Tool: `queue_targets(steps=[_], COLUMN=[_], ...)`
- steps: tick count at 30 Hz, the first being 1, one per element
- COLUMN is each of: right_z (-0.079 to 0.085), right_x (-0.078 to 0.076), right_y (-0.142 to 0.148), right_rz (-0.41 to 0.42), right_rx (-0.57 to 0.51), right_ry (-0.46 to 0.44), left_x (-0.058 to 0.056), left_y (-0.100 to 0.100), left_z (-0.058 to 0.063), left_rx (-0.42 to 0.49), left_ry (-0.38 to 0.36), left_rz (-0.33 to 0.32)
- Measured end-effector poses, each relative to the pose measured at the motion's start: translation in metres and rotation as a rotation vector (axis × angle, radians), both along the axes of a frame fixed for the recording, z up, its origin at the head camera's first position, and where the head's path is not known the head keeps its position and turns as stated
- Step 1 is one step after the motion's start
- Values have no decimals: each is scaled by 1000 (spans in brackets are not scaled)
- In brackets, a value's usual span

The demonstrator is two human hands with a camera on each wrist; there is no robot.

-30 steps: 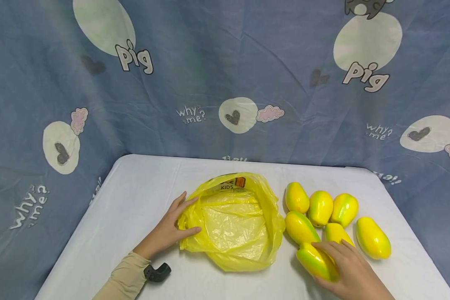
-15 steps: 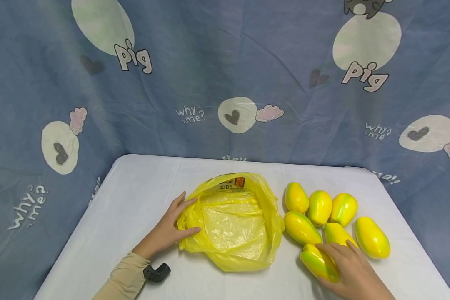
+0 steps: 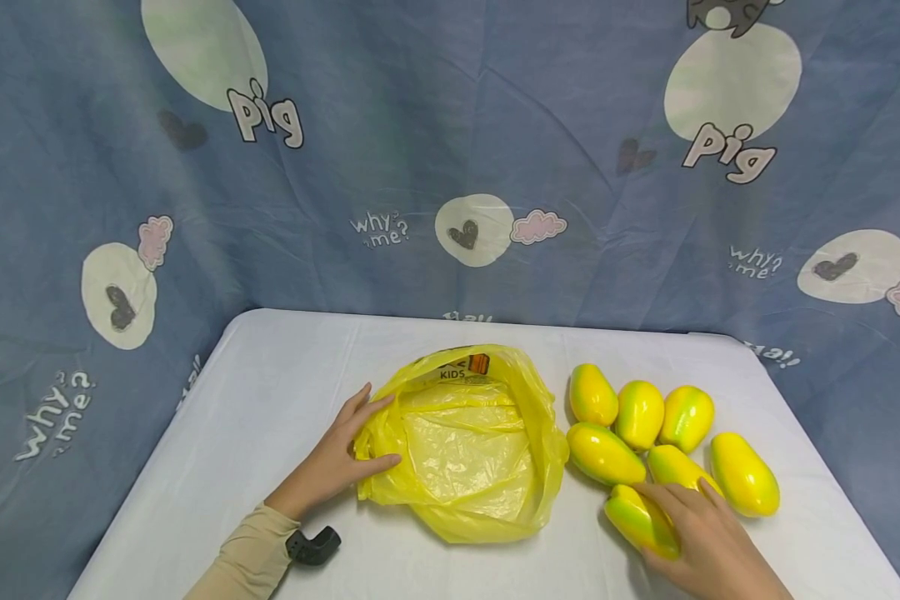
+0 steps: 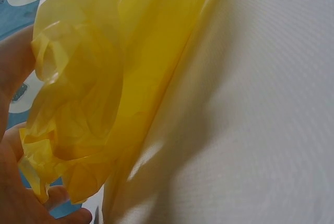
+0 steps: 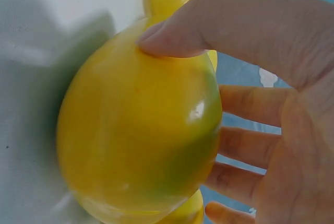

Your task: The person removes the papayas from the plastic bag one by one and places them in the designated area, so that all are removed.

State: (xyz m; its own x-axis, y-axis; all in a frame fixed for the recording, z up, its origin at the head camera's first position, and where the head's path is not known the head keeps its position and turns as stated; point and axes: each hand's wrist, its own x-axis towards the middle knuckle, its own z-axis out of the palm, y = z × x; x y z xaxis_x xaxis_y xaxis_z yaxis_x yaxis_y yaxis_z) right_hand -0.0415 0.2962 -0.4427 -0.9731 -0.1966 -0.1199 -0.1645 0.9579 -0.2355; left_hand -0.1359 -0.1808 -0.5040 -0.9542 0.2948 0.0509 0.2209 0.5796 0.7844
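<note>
A yellow plastic bag (image 3: 465,454) stands with its mouth spread wide in the head view. My left hand (image 3: 339,454) rests against its left side, thumb and fingers apart along the rim. In the left wrist view, the crumpled bag (image 4: 88,93) lies between my thumb and fingers. My right hand (image 3: 708,533) grips a yellow-green mango (image 3: 641,521) low over the table at the front right. The right wrist view shows my thumb on one side of that mango (image 5: 135,119), with fingers partly hidden behind it.
Several more mangoes lie right of the bag, among them one beside the bag's edge (image 3: 605,454) and one at the far right (image 3: 746,475). A black curved object (image 3: 313,546) is by my left wrist. A blue printed cloth (image 3: 420,150) hangs behind the white table (image 3: 270,392).
My right hand has shifted the gripped mango slightly to the right, away from the mango beside the bag. My left hand and the bag have stayed in place.
</note>
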Motion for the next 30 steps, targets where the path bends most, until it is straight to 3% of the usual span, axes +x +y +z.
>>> queue_targets(steps=[3,13,30], right_z=[0,-2,0], right_x=[-1,1,0], right_y=[0,3,-1], right_rz=[4,32,45], right_rx=[0,-27,-27], right_ry=[-5,110,90], left_x=[0,1,0], left_y=[0,1,2], left_z=[0,1,1], left_rx=[3,0,5], left_ry=[1,8,5], left_rz=[1,-1,-8])
